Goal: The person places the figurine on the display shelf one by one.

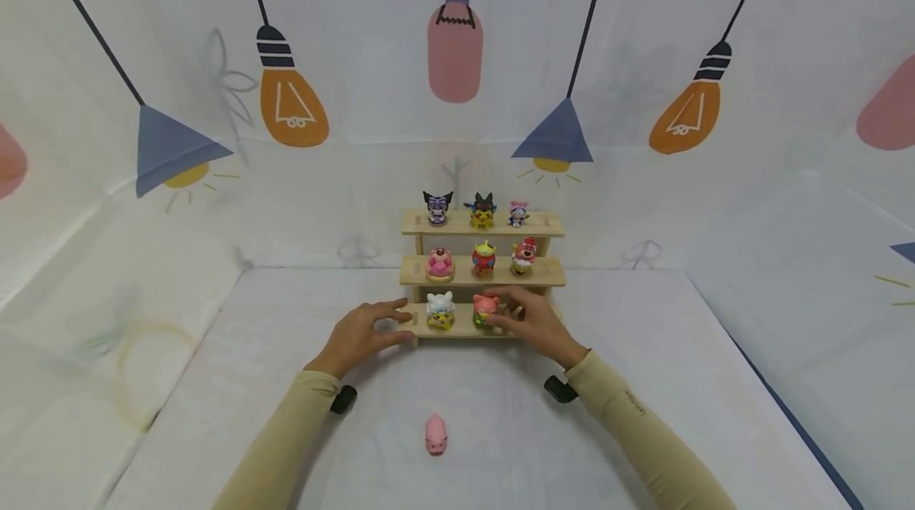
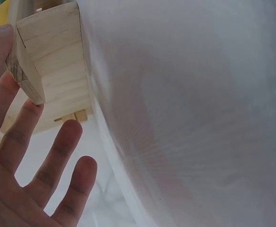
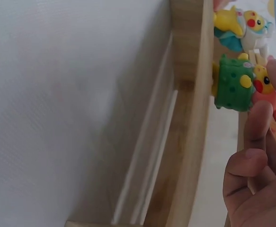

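A three-step wooden display shelf [image 1: 457, 272] carries small toy figurines. On its lowest step my right hand [image 1: 532, 321] pinches a figurine [image 1: 484, 308] by its pink hooded head. The right wrist view shows the figurine's green body [image 3: 235, 84] and yellow face, its base at the step. My left hand [image 1: 364, 335] touches the left end of that step, fingers spread and fairly straight; in the left wrist view its fingertips [image 2: 33, 106] meet the wooden edge. Between the hands a white-hooded yellow figurine [image 1: 440, 310] stands upright on the same step.
A pink toy pig [image 1: 436, 435] lies on the white tabletop [image 1: 386, 454] in front of the shelf. Several figurines stand on the middle step [image 1: 461, 272] and top step [image 1: 415, 222]. Behind hangs a white cloth with printed lamps [image 1: 295, 109].
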`<action>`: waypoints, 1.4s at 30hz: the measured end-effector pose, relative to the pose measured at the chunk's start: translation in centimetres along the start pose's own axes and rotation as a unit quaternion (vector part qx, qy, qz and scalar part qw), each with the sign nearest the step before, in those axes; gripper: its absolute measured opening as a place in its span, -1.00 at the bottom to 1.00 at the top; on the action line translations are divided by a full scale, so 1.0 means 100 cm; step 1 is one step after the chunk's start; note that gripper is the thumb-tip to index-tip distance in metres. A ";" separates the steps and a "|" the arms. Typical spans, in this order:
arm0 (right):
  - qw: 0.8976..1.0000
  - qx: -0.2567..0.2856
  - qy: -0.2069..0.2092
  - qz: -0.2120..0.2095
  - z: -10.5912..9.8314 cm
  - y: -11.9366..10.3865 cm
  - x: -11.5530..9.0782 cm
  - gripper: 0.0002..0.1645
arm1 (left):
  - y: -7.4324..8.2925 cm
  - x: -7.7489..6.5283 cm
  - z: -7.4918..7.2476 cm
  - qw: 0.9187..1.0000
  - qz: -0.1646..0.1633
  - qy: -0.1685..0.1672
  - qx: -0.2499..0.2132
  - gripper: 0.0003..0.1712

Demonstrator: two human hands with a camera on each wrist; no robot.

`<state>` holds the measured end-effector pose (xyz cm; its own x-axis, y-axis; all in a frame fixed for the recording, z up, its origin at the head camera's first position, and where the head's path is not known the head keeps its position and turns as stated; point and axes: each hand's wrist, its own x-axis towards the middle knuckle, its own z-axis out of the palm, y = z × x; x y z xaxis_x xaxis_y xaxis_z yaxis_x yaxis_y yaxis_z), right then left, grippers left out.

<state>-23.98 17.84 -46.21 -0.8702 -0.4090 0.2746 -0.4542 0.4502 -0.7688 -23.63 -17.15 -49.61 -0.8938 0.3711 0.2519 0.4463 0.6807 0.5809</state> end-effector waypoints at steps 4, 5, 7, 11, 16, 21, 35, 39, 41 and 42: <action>1.000 -0.005 0.003 -0.006 0.002 0.003 0.001 -0.50 | 0.001 0.000 -0.001 1.000 0.005 0.003 -0.004 -0.56; 1.000 -0.006 0.004 -0.007 0.002 0.003 0.001 -0.50 | 0.001 0.001 -0.001 1.000 0.005 0.002 -0.003 -0.56; 1.000 -0.008 0.002 -0.005 0.002 0.004 0.001 -0.49 | 0.000 0.001 0.000 1.000 0.004 -0.001 -0.003 -0.57; 1.000 -0.008 -0.007 0.014 0.002 0.003 0.002 -0.49 | -0.001 0.001 0.000 1.000 -0.003 -0.005 -0.005 -0.57; 1.000 -0.006 -0.011 0.019 0.002 0.001 0.002 -0.47 | -0.001 0.000 0.000 1.000 0.000 -0.001 -0.003 -0.57; 1.000 -0.010 -0.017 0.013 0.000 0.000 0.004 -0.47 | -0.001 0.000 0.001 1.000 0.002 0.000 -0.001 -0.57; 1.000 -0.016 -0.026 0.004 -0.004 0.000 0.005 -0.47 | 0.001 0.000 -0.001 1.000 -0.009 -0.006 -0.002 -0.56; 1.000 -0.009 -0.020 -0.007 -0.006 -0.002 0.003 -0.47 | 0.001 -0.001 -0.001 1.000 -0.012 -0.007 0.003 -0.55; 1.000 -0.002 -0.015 -0.017 -0.007 -0.003 0.003 -0.47 | 0.002 0.000 -0.001 1.000 -0.014 -0.007 0.002 -0.56; 1.000 0.001 -0.012 -0.022 -0.008 -0.004 0.002 -0.48 | 0.002 0.000 -0.001 1.000 -0.015 -0.007 0.003 -0.56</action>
<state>-24.14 18.21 -45.34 -0.8442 -0.4482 0.2940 -0.4916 0.4290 -0.7578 -23.53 -17.13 -49.44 -0.9058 0.3599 0.2238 0.4203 0.6950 0.5834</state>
